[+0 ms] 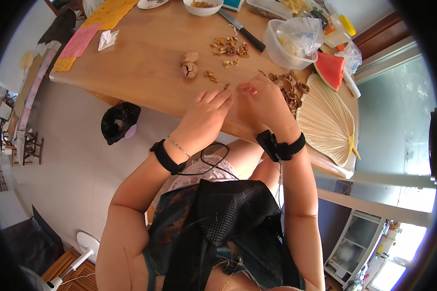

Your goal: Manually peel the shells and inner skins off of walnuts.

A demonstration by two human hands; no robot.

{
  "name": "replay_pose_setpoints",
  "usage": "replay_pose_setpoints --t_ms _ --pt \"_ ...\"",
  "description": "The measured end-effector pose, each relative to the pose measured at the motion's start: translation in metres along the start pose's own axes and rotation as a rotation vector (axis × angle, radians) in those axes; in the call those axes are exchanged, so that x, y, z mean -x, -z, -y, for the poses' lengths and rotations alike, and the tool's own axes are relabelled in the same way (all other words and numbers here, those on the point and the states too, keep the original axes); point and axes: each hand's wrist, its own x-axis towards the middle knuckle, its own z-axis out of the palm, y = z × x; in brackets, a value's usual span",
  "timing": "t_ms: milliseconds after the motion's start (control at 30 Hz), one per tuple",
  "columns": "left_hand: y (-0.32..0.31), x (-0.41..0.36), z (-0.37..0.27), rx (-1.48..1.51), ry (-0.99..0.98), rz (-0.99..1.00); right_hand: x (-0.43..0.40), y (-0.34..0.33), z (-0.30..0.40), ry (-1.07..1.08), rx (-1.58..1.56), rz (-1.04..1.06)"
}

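Note:
A small walnut piece (pixel 226 86) shows at the fingertips of my left hand (pixel 210 109), just above the table near its front edge. Close beside it, my right hand (pixel 267 100) has its fingers curled together; whether they pinch a tiny bit is too small to tell. Beyond my left hand lie a cracked walnut (pixel 189 70) and another unshelled walnut (pixel 188 57), touching. A loose kernel piece (pixel 211 76) rests nearer my fingers. Farther off are small kernel bits (pixel 230 63) and a heap of larger walnut kernels (pixel 231 47). Broken walnut shells (pixel 291 89) are piled right of my right hand.
A knife (pixel 251 38) lies behind the kernels. A plastic container (pixel 273 54) holding a bag, a watermelon wedge (pixel 330 71) and a palm-leaf fan (pixel 326 120) line the right side. A white bowl (pixel 203 10) stands at the back; crumpled tissue (pixel 107 40) lies left.

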Motion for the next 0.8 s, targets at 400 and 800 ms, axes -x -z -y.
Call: replay_pose_setpoints --t_ms 400,800 --pt "0.013 0.010 0.000 0.175 0.094 -0.071 -0.003 -0.011 0.019 0.062 0.001 0.002" --pt "0.020 -0.002 0.036 0.081 0.209 -0.165 -0.012 -0.028 0.033 0.229 0.193 -0.029"
